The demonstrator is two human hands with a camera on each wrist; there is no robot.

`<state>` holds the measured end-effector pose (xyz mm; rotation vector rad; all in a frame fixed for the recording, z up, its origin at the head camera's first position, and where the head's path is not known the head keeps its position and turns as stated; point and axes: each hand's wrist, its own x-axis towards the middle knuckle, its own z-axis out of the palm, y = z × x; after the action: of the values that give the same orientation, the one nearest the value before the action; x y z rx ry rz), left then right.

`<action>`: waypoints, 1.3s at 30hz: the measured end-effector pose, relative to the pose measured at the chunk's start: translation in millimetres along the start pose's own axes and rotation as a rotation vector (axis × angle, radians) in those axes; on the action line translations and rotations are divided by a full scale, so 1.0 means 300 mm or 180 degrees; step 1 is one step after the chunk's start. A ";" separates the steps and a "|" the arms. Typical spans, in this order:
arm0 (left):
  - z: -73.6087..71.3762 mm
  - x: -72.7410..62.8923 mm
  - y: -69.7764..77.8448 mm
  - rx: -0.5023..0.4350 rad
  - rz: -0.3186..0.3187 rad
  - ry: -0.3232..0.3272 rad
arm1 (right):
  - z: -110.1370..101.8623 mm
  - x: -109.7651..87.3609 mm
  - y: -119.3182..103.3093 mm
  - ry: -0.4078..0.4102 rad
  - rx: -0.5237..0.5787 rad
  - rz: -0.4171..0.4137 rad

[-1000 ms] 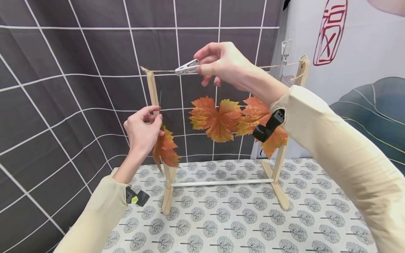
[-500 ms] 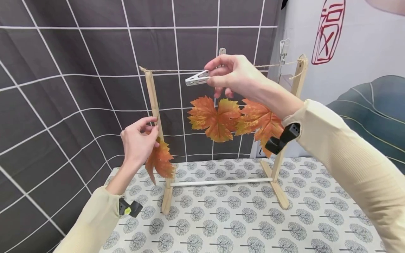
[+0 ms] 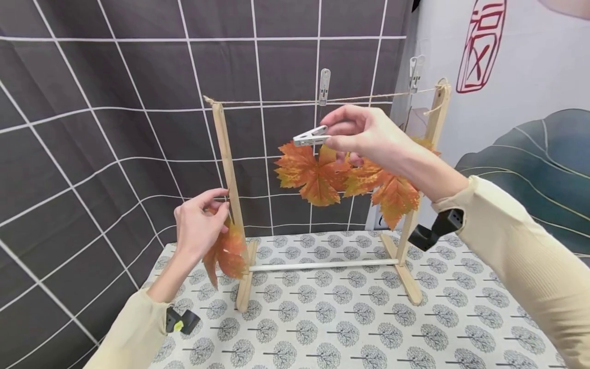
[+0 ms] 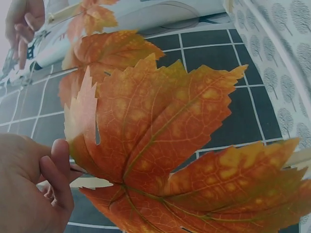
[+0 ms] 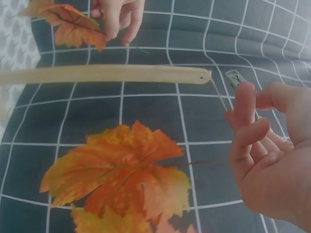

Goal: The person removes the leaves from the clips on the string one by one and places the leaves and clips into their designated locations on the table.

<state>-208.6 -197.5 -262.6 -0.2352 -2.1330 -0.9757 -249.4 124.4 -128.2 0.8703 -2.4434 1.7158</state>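
Observation:
My left hand (image 3: 199,223) pinches the stem of an orange autumn maple leaf (image 4: 160,116), which hangs below the fingers beside the left post of a wooden stand (image 3: 227,154). In the head view, my right hand (image 3: 369,132) pinches a white clothespin (image 3: 311,136) between thumb and fingers, below the twine (image 3: 276,102) and in front of the hanging leaves. Two other maple leaves hang from that twine: one in the middle (image 3: 315,177) and one at the right (image 3: 392,192), partly hidden behind my right hand. A clothespin (image 3: 324,87) grips the twine above the middle leaf.
Another clothespin (image 3: 416,74) sits on the twine near the right post (image 3: 435,118). A white rod (image 3: 322,265) joins the stand's feet low down. Beneath lies a tree-patterned tablecloth (image 3: 345,318); a dark grid curtain (image 3: 138,77) hangs behind.
My right hand has brought the clothespin away from the twine, down and to the right. My left hand has lowered its leaf slightly.

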 end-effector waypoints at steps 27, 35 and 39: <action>-0.009 -0.142 -0.118 0.0273 -0.0091 -0.0610 | -0.075 -0.218 0.255 -0.0195 0.0167 0.0359; -0.014 -0.181 -0.132 0.0343 -0.0129 -0.0838 | -0.072 -0.297 0.334 -0.0191 0.0098 0.0483; -0.006 -0.198 -0.146 0.0361 -0.0093 -0.0890 | -0.079 -0.333 0.375 -0.0172 0.0094 0.0538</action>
<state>-186.1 -220.7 -328.9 -0.2997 -2.4440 -0.8761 -223.2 213.7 -248.8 0.7414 -2.6019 1.8078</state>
